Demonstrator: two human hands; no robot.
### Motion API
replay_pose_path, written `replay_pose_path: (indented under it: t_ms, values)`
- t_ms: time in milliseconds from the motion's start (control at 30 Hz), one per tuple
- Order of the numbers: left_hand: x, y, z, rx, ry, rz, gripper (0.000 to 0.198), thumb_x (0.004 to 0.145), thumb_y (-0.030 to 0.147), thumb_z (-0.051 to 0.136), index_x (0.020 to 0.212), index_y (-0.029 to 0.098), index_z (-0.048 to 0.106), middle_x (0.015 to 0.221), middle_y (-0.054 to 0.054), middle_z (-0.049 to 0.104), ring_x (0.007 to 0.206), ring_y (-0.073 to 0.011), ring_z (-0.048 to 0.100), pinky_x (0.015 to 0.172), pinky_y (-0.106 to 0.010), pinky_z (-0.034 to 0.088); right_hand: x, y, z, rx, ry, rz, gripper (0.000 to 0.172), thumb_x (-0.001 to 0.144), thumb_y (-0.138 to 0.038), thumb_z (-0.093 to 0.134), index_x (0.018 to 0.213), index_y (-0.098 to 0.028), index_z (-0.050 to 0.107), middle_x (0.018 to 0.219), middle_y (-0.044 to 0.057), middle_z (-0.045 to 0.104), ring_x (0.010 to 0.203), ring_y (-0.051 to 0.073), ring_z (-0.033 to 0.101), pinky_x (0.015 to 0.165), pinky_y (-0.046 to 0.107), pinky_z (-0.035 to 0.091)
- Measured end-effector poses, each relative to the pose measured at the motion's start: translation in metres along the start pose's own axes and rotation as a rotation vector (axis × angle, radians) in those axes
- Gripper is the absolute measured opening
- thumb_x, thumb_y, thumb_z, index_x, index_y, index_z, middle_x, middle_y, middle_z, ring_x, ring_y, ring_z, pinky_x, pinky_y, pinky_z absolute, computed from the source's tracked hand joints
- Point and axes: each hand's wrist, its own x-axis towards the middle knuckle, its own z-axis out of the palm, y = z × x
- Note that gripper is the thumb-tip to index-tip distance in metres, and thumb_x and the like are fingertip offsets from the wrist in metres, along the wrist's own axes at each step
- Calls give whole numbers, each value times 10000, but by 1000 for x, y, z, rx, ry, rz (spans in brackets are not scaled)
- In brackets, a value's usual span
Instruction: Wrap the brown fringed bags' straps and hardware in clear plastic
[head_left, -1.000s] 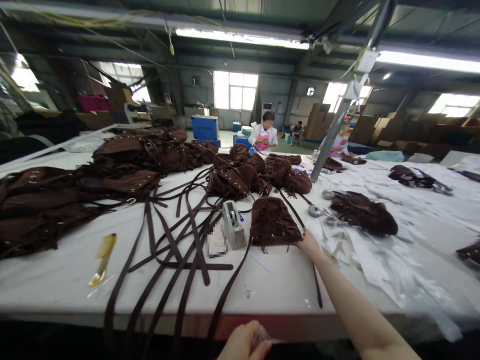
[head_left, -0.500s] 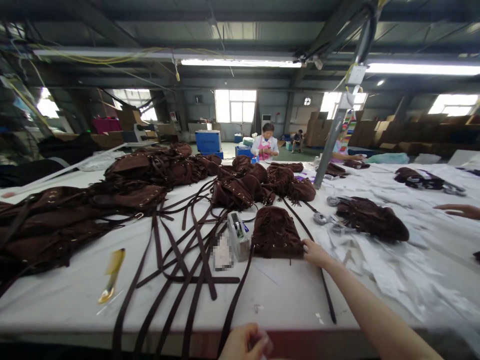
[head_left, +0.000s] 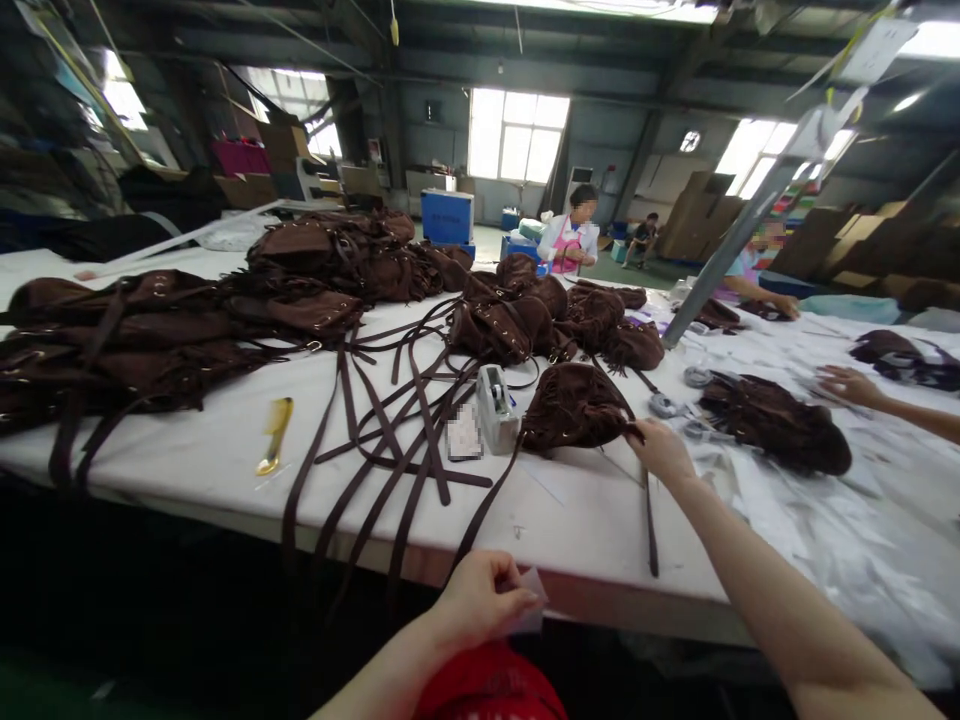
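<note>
My right hand point(head_left: 661, 450) pinches the right lower corner of a dark brown fringed bag point(head_left: 574, 405) on the table. The bag has small metal eyelets, and its right side is slightly raised. Low in front of the table edge, my left hand point(head_left: 484, 597) is closed on a small translucent plastic piece point(head_left: 534, 598). Just left of the bag stands a grey tape dispenser point(head_left: 498, 412), with a small white card point(head_left: 464, 434) beside it. Long brown straps point(head_left: 401, 470) spread over the table and hang past its front edge.
Brown bags point(head_left: 150, 335) are piled at left and along the middle. A yellow comb point(head_left: 276, 437) lies at front left. A metal post point(head_left: 724, 255) rises at right, near white plastic wrapping point(head_left: 795, 540). Another person's hand point(head_left: 851, 385) reaches in from the right; another person point(head_left: 571, 235) is across the table.
The view has tilted down and turned left. My right hand has pulled up the bag's corner, bending its side. My left hand, with the plastic piece, shows more fully. The other person's hand at right reaches further in.
</note>
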Motion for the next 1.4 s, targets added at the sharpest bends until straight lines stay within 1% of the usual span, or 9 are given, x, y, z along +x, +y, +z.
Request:
replay_pose_path:
  t_ms: [167,267,400,567,767,867,967,1167,1400]
  values:
    - [2,1,-3,-105,-52,-22,307,638,409,709,591,121,614,547,3,592,494,-92,458,472,-212,332,-24,-27,-59,106,-88,58,328,794,-513,579,777,-190,630,654,52,604,647,200,567,585,281,351]
    - [5,-1,-2,-114,-62,17,331,672,436,687,596,120,627,568,-15,618,511,-96,481,490,-209,352,-52,-39,-70,636,-360,122,316,768,-494,613,738,-181,592,612,23,580,539,146,519,538,265,369]
    - [8,-7,6,-106,-91,43,350,710,462,664,634,121,645,600,-27,637,534,-102,500,522,-212,376,-99,-52,-49,1368,-523,390,232,776,-391,637,831,-179,563,713,19,624,513,105,519,555,258,452]
    - [7,-9,18,-76,-169,56,441,721,548,643,630,116,639,592,-40,635,516,-102,479,500,-220,343,-158,-78,4,1640,-436,670,175,837,-348,580,898,-186,554,821,51,675,617,125,602,690,291,523]
    - [9,-11,21,-77,-200,50,479,747,587,603,638,121,623,591,-42,639,523,-104,488,504,-215,352,-205,-79,34,1317,-434,449,402,778,-469,610,1058,-186,557,923,70,697,837,204,658,793,343,507]
    - [11,-12,21,-106,-195,38,454,741,564,617,629,124,612,604,-44,646,548,-115,519,536,-219,385,-226,-62,36,861,-361,330,303,811,-478,543,868,-192,627,821,62,696,804,221,650,776,343,485]
    - [11,-12,23,-137,-212,42,453,745,567,608,631,129,609,616,-45,654,560,-121,540,554,-224,404,-250,-48,51,564,-468,273,267,810,-434,555,779,-192,666,795,72,701,775,224,648,748,324,469]
    - [9,-11,27,-169,-249,35,473,725,585,634,635,121,624,620,-56,654,533,-107,518,534,-230,392,-278,-56,112,528,-547,369,540,737,-408,661,1175,-101,587,1141,172,637,935,254,649,835,339,478]
    - [9,-15,17,-240,-162,6,454,643,553,722,620,118,594,584,-27,597,517,-87,462,516,-234,357,-260,-74,128,575,-539,442,323,859,-374,518,1025,-124,639,1018,169,691,997,291,645,853,358,476]
